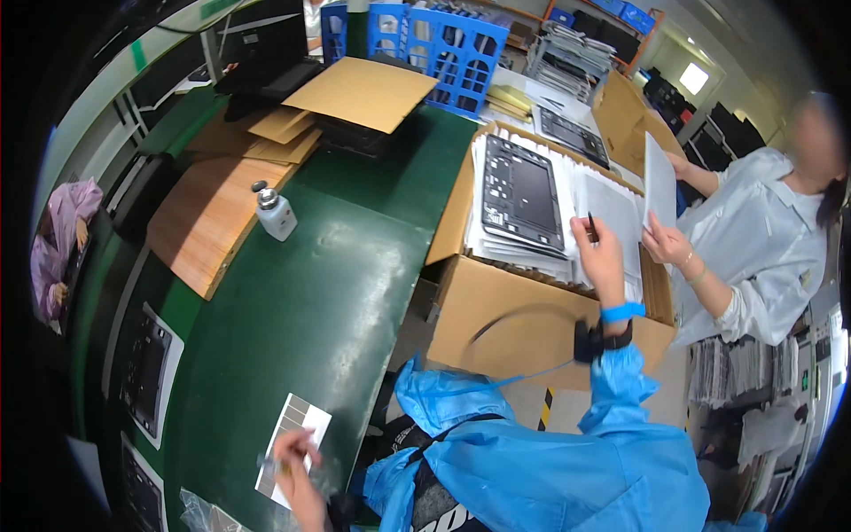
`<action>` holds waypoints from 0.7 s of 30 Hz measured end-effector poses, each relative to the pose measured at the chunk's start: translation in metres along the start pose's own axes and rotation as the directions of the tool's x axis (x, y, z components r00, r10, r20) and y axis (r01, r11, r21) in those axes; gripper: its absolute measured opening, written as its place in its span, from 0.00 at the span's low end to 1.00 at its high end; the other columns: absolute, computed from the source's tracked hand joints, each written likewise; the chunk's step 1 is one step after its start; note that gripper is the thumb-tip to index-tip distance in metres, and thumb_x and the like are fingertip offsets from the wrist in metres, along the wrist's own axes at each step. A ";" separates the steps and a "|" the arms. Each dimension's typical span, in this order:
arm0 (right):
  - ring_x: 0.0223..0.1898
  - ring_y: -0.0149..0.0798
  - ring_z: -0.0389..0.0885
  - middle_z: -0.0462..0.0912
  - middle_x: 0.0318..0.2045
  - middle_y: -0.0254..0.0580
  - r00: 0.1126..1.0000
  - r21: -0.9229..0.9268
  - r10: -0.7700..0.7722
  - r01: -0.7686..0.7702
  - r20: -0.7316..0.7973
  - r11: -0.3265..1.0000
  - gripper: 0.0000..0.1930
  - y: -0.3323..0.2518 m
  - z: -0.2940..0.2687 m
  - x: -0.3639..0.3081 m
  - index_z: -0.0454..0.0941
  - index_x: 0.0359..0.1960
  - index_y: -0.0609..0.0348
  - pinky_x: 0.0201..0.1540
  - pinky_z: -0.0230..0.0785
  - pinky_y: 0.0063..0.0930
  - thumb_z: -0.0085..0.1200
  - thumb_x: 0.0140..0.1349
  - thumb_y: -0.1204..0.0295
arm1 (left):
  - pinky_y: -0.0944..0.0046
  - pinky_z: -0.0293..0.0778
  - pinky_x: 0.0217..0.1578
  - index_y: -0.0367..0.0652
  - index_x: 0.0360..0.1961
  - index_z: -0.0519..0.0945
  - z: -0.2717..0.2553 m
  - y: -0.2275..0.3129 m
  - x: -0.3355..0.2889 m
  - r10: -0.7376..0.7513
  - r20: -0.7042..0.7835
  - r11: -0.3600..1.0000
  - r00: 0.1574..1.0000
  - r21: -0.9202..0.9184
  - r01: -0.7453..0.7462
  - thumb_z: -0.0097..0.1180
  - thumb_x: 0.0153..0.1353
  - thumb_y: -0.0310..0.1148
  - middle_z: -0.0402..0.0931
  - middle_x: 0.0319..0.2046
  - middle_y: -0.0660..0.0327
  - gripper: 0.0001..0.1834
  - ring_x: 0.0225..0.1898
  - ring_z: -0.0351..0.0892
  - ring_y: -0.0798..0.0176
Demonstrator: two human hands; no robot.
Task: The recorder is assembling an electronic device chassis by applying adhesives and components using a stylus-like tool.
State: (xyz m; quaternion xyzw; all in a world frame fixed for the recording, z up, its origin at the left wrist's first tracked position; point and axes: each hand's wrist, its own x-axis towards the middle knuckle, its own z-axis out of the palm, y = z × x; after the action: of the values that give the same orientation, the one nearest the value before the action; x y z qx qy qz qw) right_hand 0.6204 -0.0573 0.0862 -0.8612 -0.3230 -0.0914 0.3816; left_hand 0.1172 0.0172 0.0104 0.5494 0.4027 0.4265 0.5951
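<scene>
My right hand [603, 262] is closed around a thin dark pen-like tool [592, 229], above the open cardboard box [523, 306]. The box is packed with upright white sheets or sleeves. On top, left of that hand, lies a black device frame panel [525, 193] with a large dark rectangle in it. My left hand [297, 474] is over the green table, its fingers bent together at a white card [312, 426] with grey-brown strips. A small shiny thing shows at its fingertips, too small to name.
At the right, a co-worker [753, 230] holds a thin white panel [658, 182] over the box. A pump bottle [276, 215] stands beside a wooden board [213, 217] on the green table [328, 293]. Behind are cardboard sheets [359, 91] and a blue crate [452, 62].
</scene>
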 end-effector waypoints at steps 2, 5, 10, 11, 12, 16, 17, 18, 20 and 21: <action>0.28 0.39 0.82 0.84 0.25 0.45 0.999 -0.132 0.042 -0.046 -0.033 0.990 0.27 0.071 0.004 0.028 0.82 0.34 0.67 0.35 0.73 0.31 0.59 0.62 0.47 | 0.70 0.62 0.32 0.35 0.45 0.77 0.054 0.015 0.046 0.052 0.122 0.997 0.991 0.053 -0.059 0.35 0.78 0.47 0.65 0.26 0.67 0.25 0.27 0.63 0.73; 0.31 0.45 0.85 0.85 0.26 0.51 0.926 0.202 0.272 -0.328 0.262 0.923 0.34 0.113 0.029 0.059 0.82 0.34 0.70 0.37 0.74 0.33 0.60 0.57 0.41 | 0.69 0.67 0.33 0.34 0.46 0.77 0.109 0.006 0.100 -0.056 0.318 0.959 0.946 -0.245 0.139 0.36 0.77 0.46 0.68 0.28 0.66 0.24 0.29 0.67 0.71; 0.33 0.42 0.86 0.86 0.28 0.53 0.868 -0.118 0.347 -0.327 0.354 0.938 0.39 0.083 0.036 0.080 0.83 0.34 0.73 0.37 0.75 0.30 0.64 0.51 0.38 | 0.68 0.71 0.33 0.32 0.49 0.75 0.181 -0.018 0.148 -0.144 0.462 0.916 0.875 -0.272 0.294 0.37 0.77 0.44 0.71 0.33 0.65 0.23 0.32 0.70 0.72; 0.30 0.41 0.86 0.85 0.27 0.52 0.862 -0.093 0.309 -0.297 0.403 0.950 0.39 0.080 0.035 0.081 0.82 0.34 0.74 0.34 0.75 0.30 0.64 0.50 0.38 | 0.68 0.71 0.33 0.32 0.48 0.75 0.185 -0.024 0.150 -0.143 0.433 0.915 0.890 -0.286 0.286 0.37 0.78 0.44 0.71 0.33 0.65 0.23 0.32 0.70 0.72; 0.28 0.40 0.86 0.85 0.26 0.51 0.851 -0.067 0.269 -0.268 0.451 0.961 0.39 0.082 0.038 0.083 0.82 0.33 0.75 0.31 0.74 0.29 0.65 0.50 0.38 | 0.68 0.71 0.33 0.32 0.48 0.75 0.186 -0.027 0.150 -0.143 0.402 0.913 0.904 -0.300 0.278 0.37 0.78 0.44 0.71 0.33 0.65 0.23 0.31 0.71 0.72; 0.15 0.24 0.72 0.76 0.17 0.32 0.708 0.039 0.326 -0.446 0.626 0.894 0.32 0.075 0.041 0.095 0.79 0.30 0.63 0.15 0.54 0.18 0.66 0.49 0.40 | 0.70 0.70 0.33 0.33 0.47 0.77 0.187 -0.039 0.152 -0.144 0.292 0.920 0.946 -0.312 0.236 0.37 0.77 0.46 0.72 0.32 0.65 0.24 0.30 0.71 0.72; 0.15 0.24 0.70 0.74 0.17 0.30 0.677 -0.034 0.377 -0.462 0.632 0.886 0.30 0.085 0.046 0.101 0.78 0.30 0.60 0.14 0.50 0.19 0.67 0.49 0.41 | 0.70 0.71 0.33 0.33 0.47 0.77 0.186 -0.041 0.153 -0.145 0.283 0.916 0.948 -0.324 0.237 0.38 0.77 0.46 0.73 0.33 0.65 0.24 0.30 0.72 0.72; 0.15 0.24 0.70 0.74 0.17 0.30 0.670 -0.038 0.383 -0.468 0.636 0.883 0.30 0.085 0.045 0.100 0.78 0.30 0.60 0.14 0.50 0.19 0.67 0.49 0.41 | 0.70 0.71 0.33 0.33 0.47 0.77 0.188 -0.041 0.152 -0.155 0.283 0.915 0.946 -0.319 0.245 0.38 0.77 0.46 0.73 0.33 0.65 0.24 0.30 0.72 0.72; 0.16 0.24 0.71 0.76 0.20 0.30 0.675 0.006 0.340 -0.454 0.655 0.891 0.30 0.076 0.042 0.098 0.79 0.31 0.60 0.15 0.52 0.19 0.66 0.49 0.41 | 0.68 0.73 0.34 0.34 0.47 0.77 0.197 -0.036 0.150 -0.238 0.238 0.875 0.942 -0.369 0.314 0.40 0.77 0.41 0.73 0.33 0.63 0.20 0.32 0.73 0.71; 0.17 0.23 0.69 0.74 0.20 0.29 0.739 -0.037 0.323 -0.375 0.591 0.926 0.30 0.081 0.048 0.095 0.78 0.32 0.59 0.16 0.52 0.19 0.67 0.49 0.41 | 0.67 0.75 0.35 0.33 0.49 0.76 0.203 -0.034 0.147 -0.256 0.281 0.846 0.925 -0.397 0.355 0.41 0.76 0.41 0.75 0.36 0.61 0.20 0.35 0.75 0.70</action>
State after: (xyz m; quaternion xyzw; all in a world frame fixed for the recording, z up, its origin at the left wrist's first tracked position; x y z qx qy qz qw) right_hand 0.7403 -0.0173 0.0432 -0.8747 -0.2614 0.2661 0.3093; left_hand 0.3579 0.0931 -0.0108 0.3719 0.3108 0.3430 0.8046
